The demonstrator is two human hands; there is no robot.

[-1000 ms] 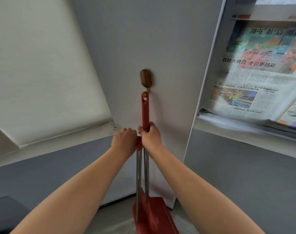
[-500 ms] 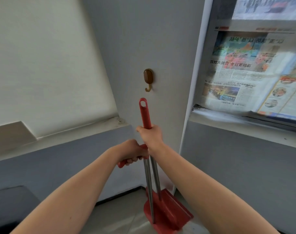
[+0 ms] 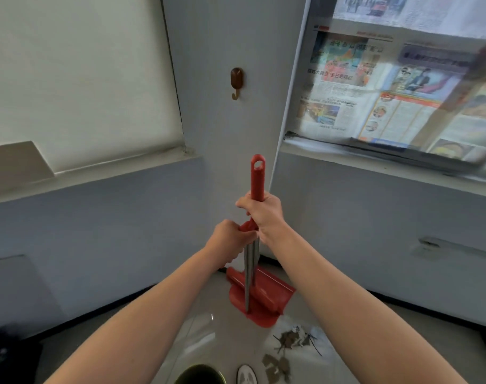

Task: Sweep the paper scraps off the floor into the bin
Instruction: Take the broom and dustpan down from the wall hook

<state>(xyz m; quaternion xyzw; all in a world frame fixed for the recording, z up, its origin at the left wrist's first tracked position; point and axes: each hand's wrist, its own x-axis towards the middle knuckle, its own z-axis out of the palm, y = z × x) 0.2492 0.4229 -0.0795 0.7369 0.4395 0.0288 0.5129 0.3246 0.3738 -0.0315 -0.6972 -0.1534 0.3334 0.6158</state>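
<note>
**Broom and dustpan off the hook, scraps now in reach**

The paper scraps (image 3: 287, 347) lie loose on the floor (image 3: 225, 345), a brownish scatter just below the red dustpan (image 3: 260, 296) and a little to its right. None has been swept yet. The dark rim of what looks like the bin (image 3: 200, 374) shows near the bottom edge, below and left of the dustpan, close to the scraps.

A second ago the red handle's eyelet sat at the wall hook (image 3: 237, 83). Now the broom handle (image 3: 257, 177) stands well below the hook, clear of it, and the dustpan has come down near the floor, just above the scraps. The hook hangs bare.

The right hand (image 3: 261, 210) has its grip clenched around the red handle, upper of the two. The left hand (image 3: 230, 239) is closed lower down on the second red handle, where the two metal shafts (image 3: 248, 270) run side by side down to the dustpan.

To my eye the fetching is finished and the sweeping has not begun. The two tools are held together as one bundle, so they likely need parting first: pan set down by the scraps, broom freed to push the scraps in.
</note>
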